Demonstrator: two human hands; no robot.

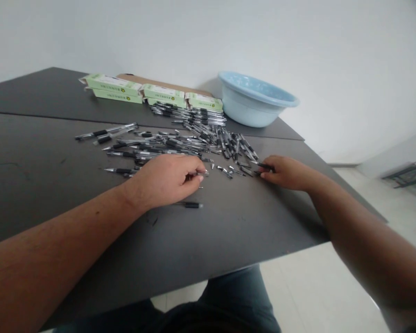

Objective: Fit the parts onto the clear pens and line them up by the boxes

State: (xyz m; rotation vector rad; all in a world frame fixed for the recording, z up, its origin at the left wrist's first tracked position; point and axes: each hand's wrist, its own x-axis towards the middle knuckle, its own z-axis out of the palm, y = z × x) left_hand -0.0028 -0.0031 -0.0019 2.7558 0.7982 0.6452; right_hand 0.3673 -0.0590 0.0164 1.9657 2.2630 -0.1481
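Observation:
My left hand point(169, 180) is closed in a pinch at the near edge of a spread of black-and-clear pens point(166, 147). A small clear piece shows at its fingertips, too small to name. Just below that hand a pen with a black grip point(193, 205) lies on the table, partly covered by it. My right hand point(284, 173) is closed on a dark pen point(262, 164), its tip pointing left. Between the hands lie several small clear caps and short pen parts point(225, 172). Another heap of pens point(229, 141) sits just beyond the right hand.
Stacked green-and-white pen boxes point(114, 88) stand at the back, some with open ends and pens in front. A light blue basin point(254, 106) is behind the heap at the right. The dark table point(194, 249) ends close to my legs; a white wall rises behind.

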